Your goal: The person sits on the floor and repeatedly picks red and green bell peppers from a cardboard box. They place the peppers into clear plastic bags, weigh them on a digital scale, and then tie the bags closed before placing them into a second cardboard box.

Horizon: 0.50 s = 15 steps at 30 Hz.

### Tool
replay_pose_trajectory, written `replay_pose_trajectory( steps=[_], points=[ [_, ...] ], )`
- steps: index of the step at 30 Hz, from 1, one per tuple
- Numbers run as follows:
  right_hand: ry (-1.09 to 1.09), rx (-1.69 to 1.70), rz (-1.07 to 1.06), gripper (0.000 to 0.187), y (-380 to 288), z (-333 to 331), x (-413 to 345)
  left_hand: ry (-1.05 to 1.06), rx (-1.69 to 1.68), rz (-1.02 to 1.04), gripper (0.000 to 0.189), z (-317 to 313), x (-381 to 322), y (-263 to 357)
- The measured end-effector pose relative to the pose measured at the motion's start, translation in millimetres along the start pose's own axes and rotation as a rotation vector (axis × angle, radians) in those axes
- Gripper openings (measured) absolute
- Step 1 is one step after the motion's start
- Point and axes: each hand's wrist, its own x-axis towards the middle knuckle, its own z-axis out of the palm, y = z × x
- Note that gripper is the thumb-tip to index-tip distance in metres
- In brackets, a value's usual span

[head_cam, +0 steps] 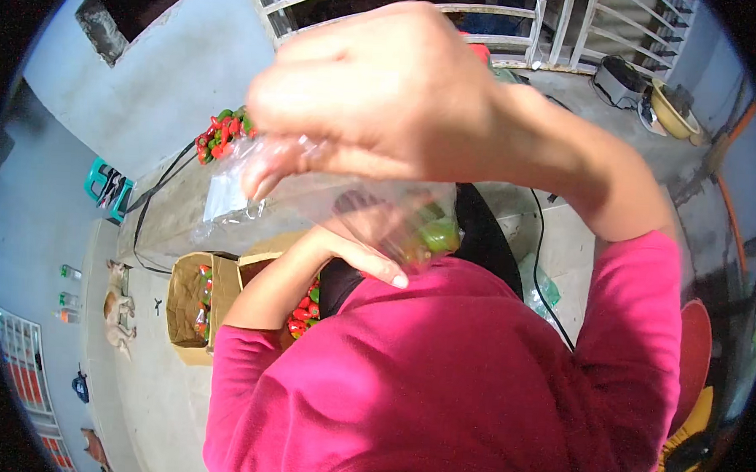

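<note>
My right hand [371, 96] is raised close to the camera, its fingers closed on the gathered top of a clear plastic bag [354, 194]. Green and red peppers [440, 236] lie in the bag's lower end, near my chest. Under and behind the bag is my left hand [371, 242], its thumb stretched along the bag's lower side; the clear film partly covers its fingers, and whether they grip is unclear. A pile of red and green peppers [221, 134] sits on the concrete ledge at the left.
A cardboard box [191, 304] with bagged peppers stands left of me, beside another box holding loose peppers [305, 312]. A dark cable [540, 243] runs down at the right. A cat [118, 307] lies on the floor far left. A yellow basin [671, 113] sits at the upper right.
</note>
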Motion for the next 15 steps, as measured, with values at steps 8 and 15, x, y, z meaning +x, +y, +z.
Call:
replay_pose_trajectory(
  steps=[8,15],
  points=[
    [-0.054,-0.18,-0.072,0.03,0,2,22,-0.012,-0.371,0.174,0.067,27,19,14],
    [0.341,0.122,0.591,0.028,60,-30,-25,0.239,-0.775,0.13,0.035,-3,3,-25]
  ],
)
